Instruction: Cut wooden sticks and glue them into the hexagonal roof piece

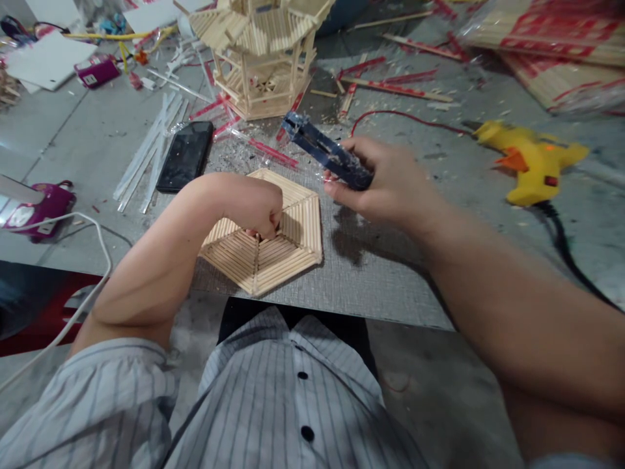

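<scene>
A hexagonal panel of pale wooden sticks (pixel 293 260) lies on the grey board near the table's front edge. Over its centre, my left hand (pixel 256 205) is closed, fingertips pointing down into the middle; whatever they pinch is hidden. My right hand (pixel 385 185) is raised to the right of the panel, wrapped around one end of a long dark blue slotted tool (pixel 327 150). Whitish residue clings to that tool, whose exact kind I cannot tell. Behind the panel stands a pavilion model made of wooden sticks (pixel 263 65).
A yellow glue gun (pixel 532 159) lies at right, its black cord trailing forward. Left of the panel are a black phone (pixel 185 156) and clear glue sticks (pixel 149 150). Packs of wooden sticks (pixel 561 52) fill the back right. Red-and-clear wrapper scraps (pixel 273 151) litter the table.
</scene>
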`<move>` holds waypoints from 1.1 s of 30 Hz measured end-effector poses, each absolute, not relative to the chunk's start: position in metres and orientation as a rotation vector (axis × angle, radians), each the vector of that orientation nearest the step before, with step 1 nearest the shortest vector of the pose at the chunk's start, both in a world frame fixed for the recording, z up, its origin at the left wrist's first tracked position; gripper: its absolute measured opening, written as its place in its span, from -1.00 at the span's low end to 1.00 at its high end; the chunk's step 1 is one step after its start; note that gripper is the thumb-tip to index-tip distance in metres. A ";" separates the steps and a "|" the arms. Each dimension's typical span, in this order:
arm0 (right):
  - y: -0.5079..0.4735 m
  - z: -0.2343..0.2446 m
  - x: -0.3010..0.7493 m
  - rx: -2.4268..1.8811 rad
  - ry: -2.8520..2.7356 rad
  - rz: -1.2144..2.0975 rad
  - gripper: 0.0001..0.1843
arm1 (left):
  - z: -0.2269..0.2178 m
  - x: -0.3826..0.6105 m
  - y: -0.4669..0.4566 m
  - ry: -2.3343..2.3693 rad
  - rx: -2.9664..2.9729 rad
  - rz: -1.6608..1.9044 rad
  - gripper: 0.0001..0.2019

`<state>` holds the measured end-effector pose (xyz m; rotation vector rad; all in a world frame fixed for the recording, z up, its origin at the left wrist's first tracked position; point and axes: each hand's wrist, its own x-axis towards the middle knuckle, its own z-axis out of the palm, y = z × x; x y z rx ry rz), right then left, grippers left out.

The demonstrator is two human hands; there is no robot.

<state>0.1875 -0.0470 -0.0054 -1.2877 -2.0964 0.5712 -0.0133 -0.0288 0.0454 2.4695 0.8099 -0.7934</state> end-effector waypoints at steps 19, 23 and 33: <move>-0.028 -0.021 0.192 -1.377 -1.986 0.305 -0.39 | 0.040 -0.024 -0.016 1.160 2.104 0.523 -0.89; -0.026 -0.024 0.190 -1.381 -2.036 0.282 -0.37 | 0.039 -0.023 -0.014 1.218 2.105 0.689 -0.95; -0.024 -0.029 0.190 -1.395 -2.069 0.259 -0.34 | 0.036 -0.022 -0.013 1.272 2.119 0.758 -0.96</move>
